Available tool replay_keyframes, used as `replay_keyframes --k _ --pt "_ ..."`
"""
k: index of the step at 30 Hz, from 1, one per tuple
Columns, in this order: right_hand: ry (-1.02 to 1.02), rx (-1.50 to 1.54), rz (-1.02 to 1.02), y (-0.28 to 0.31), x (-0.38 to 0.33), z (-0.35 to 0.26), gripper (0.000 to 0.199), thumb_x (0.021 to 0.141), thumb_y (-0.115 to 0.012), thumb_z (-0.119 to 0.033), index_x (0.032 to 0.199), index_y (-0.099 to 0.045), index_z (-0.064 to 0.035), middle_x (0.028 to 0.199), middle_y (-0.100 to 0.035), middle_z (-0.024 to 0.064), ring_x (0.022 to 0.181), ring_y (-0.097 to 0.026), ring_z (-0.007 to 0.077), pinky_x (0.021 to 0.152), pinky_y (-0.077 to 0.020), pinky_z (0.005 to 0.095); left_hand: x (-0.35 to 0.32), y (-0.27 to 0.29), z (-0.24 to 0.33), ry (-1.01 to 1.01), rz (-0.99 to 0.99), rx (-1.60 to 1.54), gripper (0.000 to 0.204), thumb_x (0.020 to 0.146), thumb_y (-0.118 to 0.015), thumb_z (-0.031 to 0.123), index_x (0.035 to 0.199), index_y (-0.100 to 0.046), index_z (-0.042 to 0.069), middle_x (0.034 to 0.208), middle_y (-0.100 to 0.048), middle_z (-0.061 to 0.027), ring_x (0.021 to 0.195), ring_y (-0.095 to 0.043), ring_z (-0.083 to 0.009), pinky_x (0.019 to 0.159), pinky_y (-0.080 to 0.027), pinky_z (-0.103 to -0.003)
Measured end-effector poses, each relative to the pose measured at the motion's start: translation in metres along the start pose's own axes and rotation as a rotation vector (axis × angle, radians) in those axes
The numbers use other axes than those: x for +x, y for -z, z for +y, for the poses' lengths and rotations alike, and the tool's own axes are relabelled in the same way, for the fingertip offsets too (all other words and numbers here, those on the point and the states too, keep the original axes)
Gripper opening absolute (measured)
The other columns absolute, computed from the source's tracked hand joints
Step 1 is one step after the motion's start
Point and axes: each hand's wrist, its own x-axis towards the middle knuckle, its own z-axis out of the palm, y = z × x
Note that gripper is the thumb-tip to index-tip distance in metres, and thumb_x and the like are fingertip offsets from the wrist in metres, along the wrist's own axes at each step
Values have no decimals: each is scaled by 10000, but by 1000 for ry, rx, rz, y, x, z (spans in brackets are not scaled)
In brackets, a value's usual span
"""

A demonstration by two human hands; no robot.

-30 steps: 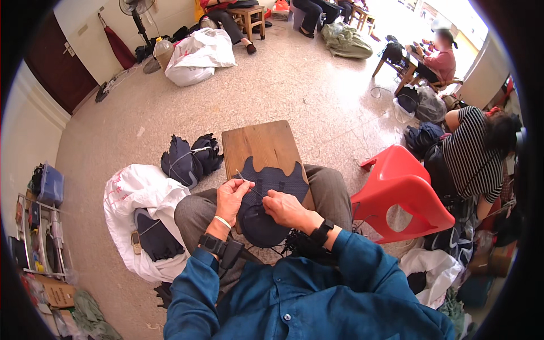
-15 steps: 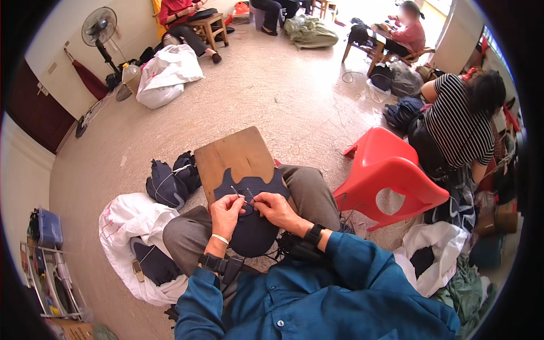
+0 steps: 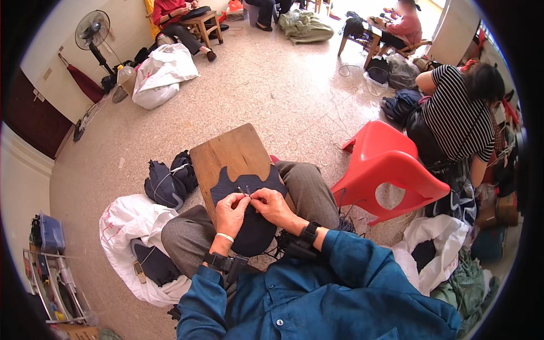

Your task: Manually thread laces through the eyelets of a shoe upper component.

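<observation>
A dark navy knitted piece (image 3: pixel 253 233) lies over the near end of a wooden stool (image 3: pixel 235 148) and hangs down between my knees. Above it my left hand (image 3: pixel 230 212) pinches a thin metal needle-like tool (image 3: pixel 241 190), its tip pointing away from me. Close beside it, the fingers of my right hand (image 3: pixel 273 206) are closed on a second slim needle-like tool (image 3: pixel 247 190). Both sets of fingertips almost touch. Whatever stitch or thread lies between them is too small to make out.
At left sit dark cloth bundles (image 3: pixel 162 186) and a white sack (image 3: pixel 127 224). A red plastic chair (image 3: pixel 391 164) stands to the right, with a person in a striped shirt (image 3: pixel 459 116) beyond. Another white sack (image 3: pixel 445 235) is at lower right. Other people sit farther off.
My hands have come closer together, and the two tool tips now stand nearly side by side. The dark loop seen between my hands earlier is now hidden. The view has shifted slightly.
</observation>
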Motion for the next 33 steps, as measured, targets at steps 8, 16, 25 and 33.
replay_keyframes --k 8,16,25,33 --pt "107 -114 -5 -2 0 -3 165 938 -694 -121 994 -707 33 730 -681 69 671 -641 104 592 -508 287 -1 -2 -7 -11 25 -77 123 920 -748 89 951 -743 -30 860 -729 -15 786 -634 -60 709 -519 -237" --pt "59 -60 -22 -1 4 2 142 936 -689 -111 951 -690 31 713 -674 56 652 -641 104 593 -516 282 -43 18 12 -444 154 389 52 886 -709 34 932 -690 20 909 -666 -123 868 -656 -311 799 -524 -389" --pt "-75 84 -102 2 2 -12 183 923 -680 -149 951 -681 32 745 -696 74 673 -663 116 613 -531 282 -22 5 11 -96 185 -22 157 950 -716 125 1043 -720 -2 906 -709 -52 772 -659 -127 675 -534 -270" --pt "-59 89 -162 5 1 -14 189 948 -657 -143 973 -693 40 791 -721 71 656 -661 104 606 -534 268 2 -2 4 160 75 -366 187 953 -744 184 1047 -738 22 879 -722 2 716 -622 -39 595 -482 -212"
